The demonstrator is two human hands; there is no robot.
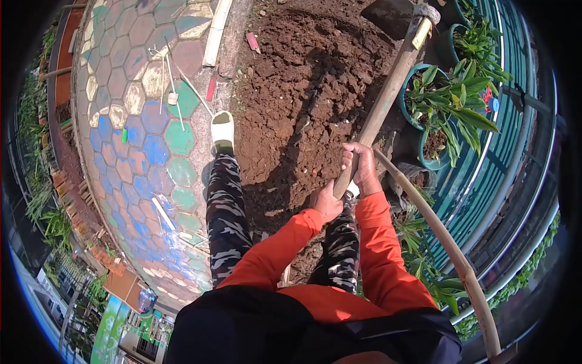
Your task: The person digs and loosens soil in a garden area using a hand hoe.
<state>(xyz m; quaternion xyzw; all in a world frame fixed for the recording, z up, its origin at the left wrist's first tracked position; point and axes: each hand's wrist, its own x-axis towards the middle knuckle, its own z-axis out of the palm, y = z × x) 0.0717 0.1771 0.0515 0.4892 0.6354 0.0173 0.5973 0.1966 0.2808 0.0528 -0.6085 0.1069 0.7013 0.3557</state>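
Note:
A hoe [390, 91] with a long wooden handle slants up and to the right in front of me. Its dark metal blade [388, 18] is at the top, over the far end of the dug bed. My left hand [327, 203] is wrapped round the handle near its lower end. Farther up, my right hand [362, 167] closes on the same handle. Below the hoe lies loose, clumpy brown soil [303, 103]. My left foot, in a pale clog [223, 130], stands at the bed's left edge.
Potted leafy plants [454, 103] line the right side by a green slatted bench-like structure [464, 188]. A second wooden pole [436, 224] slants down the right. Left is painted hexagonal paving [130, 91] with thin sticks [176, 85]. A red piece [252, 42] lies on the soil.

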